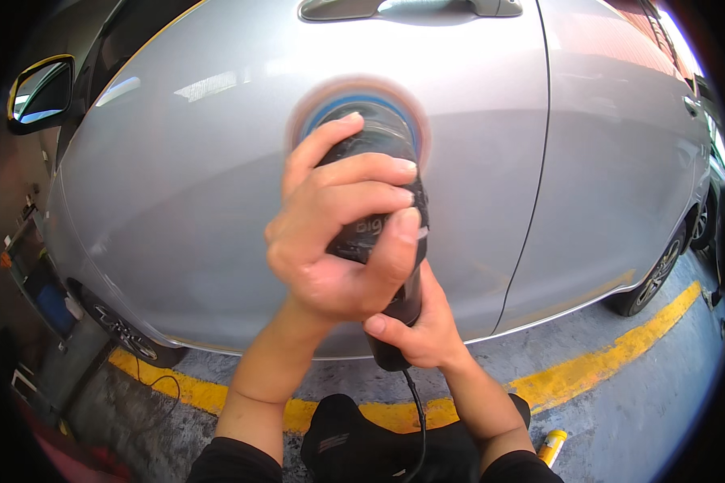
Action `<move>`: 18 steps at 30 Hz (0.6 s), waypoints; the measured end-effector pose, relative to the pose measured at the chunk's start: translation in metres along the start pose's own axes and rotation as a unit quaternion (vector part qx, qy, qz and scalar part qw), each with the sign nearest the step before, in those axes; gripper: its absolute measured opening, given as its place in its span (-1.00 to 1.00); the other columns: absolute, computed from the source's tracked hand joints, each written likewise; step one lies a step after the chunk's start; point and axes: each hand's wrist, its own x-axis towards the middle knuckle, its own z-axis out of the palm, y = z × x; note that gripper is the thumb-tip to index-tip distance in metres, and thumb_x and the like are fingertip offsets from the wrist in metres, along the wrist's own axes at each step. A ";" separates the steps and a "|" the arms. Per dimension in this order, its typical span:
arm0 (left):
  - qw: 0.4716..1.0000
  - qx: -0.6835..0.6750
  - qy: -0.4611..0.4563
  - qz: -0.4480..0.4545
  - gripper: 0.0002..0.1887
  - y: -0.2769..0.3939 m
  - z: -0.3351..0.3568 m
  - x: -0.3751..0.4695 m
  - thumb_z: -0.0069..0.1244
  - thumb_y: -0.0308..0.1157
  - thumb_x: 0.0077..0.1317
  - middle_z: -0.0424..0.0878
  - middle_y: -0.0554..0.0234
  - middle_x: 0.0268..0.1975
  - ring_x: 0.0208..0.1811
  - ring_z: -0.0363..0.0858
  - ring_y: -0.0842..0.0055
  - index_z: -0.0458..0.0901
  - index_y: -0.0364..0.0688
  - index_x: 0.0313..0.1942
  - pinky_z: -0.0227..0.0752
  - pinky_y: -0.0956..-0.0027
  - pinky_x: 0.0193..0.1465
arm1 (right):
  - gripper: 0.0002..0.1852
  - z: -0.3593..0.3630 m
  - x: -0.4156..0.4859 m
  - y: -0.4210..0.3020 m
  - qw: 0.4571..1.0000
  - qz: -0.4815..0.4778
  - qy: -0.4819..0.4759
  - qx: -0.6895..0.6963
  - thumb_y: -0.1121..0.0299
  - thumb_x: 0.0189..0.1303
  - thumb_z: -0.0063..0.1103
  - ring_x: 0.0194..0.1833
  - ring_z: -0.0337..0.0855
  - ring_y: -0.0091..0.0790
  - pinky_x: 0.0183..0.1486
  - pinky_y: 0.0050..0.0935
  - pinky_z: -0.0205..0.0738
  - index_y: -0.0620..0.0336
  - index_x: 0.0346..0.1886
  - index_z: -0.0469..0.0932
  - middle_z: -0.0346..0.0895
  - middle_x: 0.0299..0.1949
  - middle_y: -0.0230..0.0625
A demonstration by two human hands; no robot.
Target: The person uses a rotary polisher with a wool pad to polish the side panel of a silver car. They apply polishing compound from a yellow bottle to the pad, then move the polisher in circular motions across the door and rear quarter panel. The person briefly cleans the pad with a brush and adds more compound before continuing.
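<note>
A black, corded car polisher is pressed against the silver front door of a car. Its round pad is blurred as if spinning, with a blue ring showing around the machine's head. My left hand wraps over the polisher's upper body, fingers across the top and thumb along the near side. Lower down, my right hand grips the rear handle, its thumb on the near side. From the handle's end a black cord hangs past my legs. The pad's contact face is hidden by the machine.
The door handle lies above the pad, the side mirror far left. Front wheel and rear wheel flank the doors. A yellow bottle is at my lower right. A thin cable and a yellow line cross the floor.
</note>
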 end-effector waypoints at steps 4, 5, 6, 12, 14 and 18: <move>1.000 0.022 0.022 0.005 -0.87 -0.006 -0.020 -0.006 0.21 -0.52 0.13 0.84 0.08 -0.20 0.01 0.75 0.17 0.74 -0.24 -0.28 0.48 -0.14 0.42 | -0.02 0.012 0.010 0.002 0.999 0.005 -0.032 -0.037 0.08 0.18 0.62 0.23 0.70 -0.18 0.32 -0.18 0.54 0.26 0.54 0.23 0.65 0.24 -0.02; 0.999 0.026 0.023 0.004 -0.87 -0.006 -0.027 -0.007 0.20 -0.52 0.13 0.83 0.07 -0.19 0.03 0.74 0.16 0.74 -0.24 -0.27 0.48 -0.16 0.42 | -0.01 0.017 0.012 0.000 0.998 0.011 -0.042 -0.045 0.08 0.18 0.62 0.22 0.72 -0.15 0.31 -0.18 0.55 0.26 0.55 0.22 0.65 0.24 0.00; 0.999 0.034 0.025 0.002 -0.87 -0.006 -0.032 -0.012 0.16 -0.52 0.16 0.82 0.04 -0.17 0.08 0.72 0.12 0.72 -0.26 -0.26 0.46 -0.21 0.43 | 0.00 0.019 0.012 0.002 0.997 -0.008 -0.047 -0.066 0.06 0.18 0.61 0.21 0.74 -0.06 0.29 -0.17 0.57 0.27 0.55 0.20 0.67 0.21 0.06; 0.990 0.036 0.125 -0.049 -0.87 -0.006 -0.052 -0.048 0.10 -0.48 0.21 0.78 0.02 -0.11 0.27 0.61 -0.07 0.69 -0.28 -0.24 0.37 -0.27 0.47 | 0.02 0.020 0.017 -0.006 0.983 0.079 -0.121 -0.110 0.03 0.15 0.62 0.29 0.67 -0.05 0.36 -0.16 0.50 0.27 0.56 0.22 0.62 0.27 0.07; 0.988 0.044 0.139 -0.055 -0.87 -0.004 -0.049 -0.058 0.10 -0.48 0.22 0.79 0.02 -0.09 0.31 0.58 -0.11 0.70 -0.26 -0.23 0.36 -0.23 0.48 | 0.01 0.015 0.013 -0.009 0.981 0.080 -0.117 -0.133 0.03 0.15 0.62 0.29 0.67 -0.08 0.36 -0.16 0.50 0.28 0.54 0.25 0.62 0.27 0.06; 0.995 0.031 0.092 -0.028 -0.89 0.001 -0.020 -0.039 0.15 -0.51 0.18 0.82 0.06 -0.15 0.19 0.69 0.03 0.72 -0.23 -0.27 0.42 -0.16 0.45 | -0.08 -0.005 -0.003 -0.005 0.990 0.030 -0.056 -0.123 0.01 0.18 0.59 0.17 0.72 -0.13 0.27 -0.19 0.57 0.30 0.47 0.32 0.67 0.16 0.01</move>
